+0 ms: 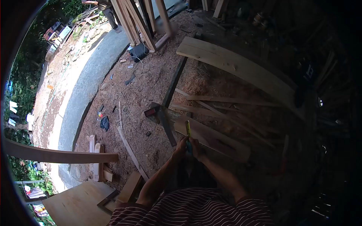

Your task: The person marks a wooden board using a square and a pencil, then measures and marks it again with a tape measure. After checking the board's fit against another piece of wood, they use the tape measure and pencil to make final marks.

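Note:
Close in front of my body, a tape measure (189, 146) is held between both hands, with a short length of its yellow blade (188, 128) pointing away from me. My left hand (181, 145) is closed around its left side. On the other side, my right hand (196, 148) is closed against it too, though its fingers are partly in shadow. Just beyond the hands lies a wide wooden board (215, 139) with a dark patch. A tool that looks like a handsaw (166, 126) rests left of the tape, its dark reddish end farther off.
A long thick plank (233, 64) spans the far right, above loose wood strips (226, 101). Sawdust covers the ground (147, 83). A curved timber (64, 153) juts in from the left near a plywood sheet (81, 201). Beyond upright frames (139, 22), a person (109, 15) stands.

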`<act>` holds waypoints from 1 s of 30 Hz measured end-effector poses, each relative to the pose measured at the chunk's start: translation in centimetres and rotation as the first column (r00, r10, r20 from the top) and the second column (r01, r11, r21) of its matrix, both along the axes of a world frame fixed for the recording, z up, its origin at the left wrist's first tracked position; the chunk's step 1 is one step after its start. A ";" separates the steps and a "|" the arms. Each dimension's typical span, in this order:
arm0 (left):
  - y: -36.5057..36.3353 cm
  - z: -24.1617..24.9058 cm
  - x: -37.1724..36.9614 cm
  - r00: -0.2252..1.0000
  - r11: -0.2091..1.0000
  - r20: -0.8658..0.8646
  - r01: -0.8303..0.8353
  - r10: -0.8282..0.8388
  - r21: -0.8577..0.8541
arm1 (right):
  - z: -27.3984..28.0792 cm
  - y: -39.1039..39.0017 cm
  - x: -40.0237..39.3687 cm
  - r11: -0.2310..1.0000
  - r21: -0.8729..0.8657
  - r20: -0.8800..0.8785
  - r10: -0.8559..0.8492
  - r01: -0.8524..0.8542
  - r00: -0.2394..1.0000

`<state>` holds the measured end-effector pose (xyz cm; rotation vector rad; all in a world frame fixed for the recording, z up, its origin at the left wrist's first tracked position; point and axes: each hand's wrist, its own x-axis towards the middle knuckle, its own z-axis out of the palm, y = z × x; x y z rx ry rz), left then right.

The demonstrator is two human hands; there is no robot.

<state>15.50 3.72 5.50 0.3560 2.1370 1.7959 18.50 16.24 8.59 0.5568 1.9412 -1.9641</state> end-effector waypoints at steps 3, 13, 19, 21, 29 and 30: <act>3.8 5.0 0.7 0.848 0.914 0.510 -0.309 0.140 0.262 | 1.0 1.4 -0.3 0.999 -0.011 0.005 0.053 -0.053 0.999; 1.8 0.7 1.7 0.801 0.938 0.495 -0.244 0.338 -0.245 | -3.7 11.6 1.7 0.683 0.527 0.184 0.490 -0.506 0.852; 0.9 1.3 -0.1 0.939 0.857 0.159 -0.198 0.305 -0.476 | -6.2 20.6 6.1 0.204 0.824 0.453 0.322 -0.528 0.831; 1.0 1.4 -1.1 0.943 0.882 0.150 -0.211 0.297 -0.422 | -6.5 21.8 6.5 0.201 0.804 0.471 0.361 -0.560 0.805; 2.5 1.6 -3.2 0.940 0.861 0.035 -0.297 0.341 -0.412 | -7.1 22.6 6.4 0.184 0.800 0.461 0.421 -0.571 0.781; 2.5 1.3 -3.6 0.937 0.863 0.041 -0.300 0.346 -0.407 | -6.9 22.5 6.0 0.173 0.800 0.466 0.424 -0.574 0.777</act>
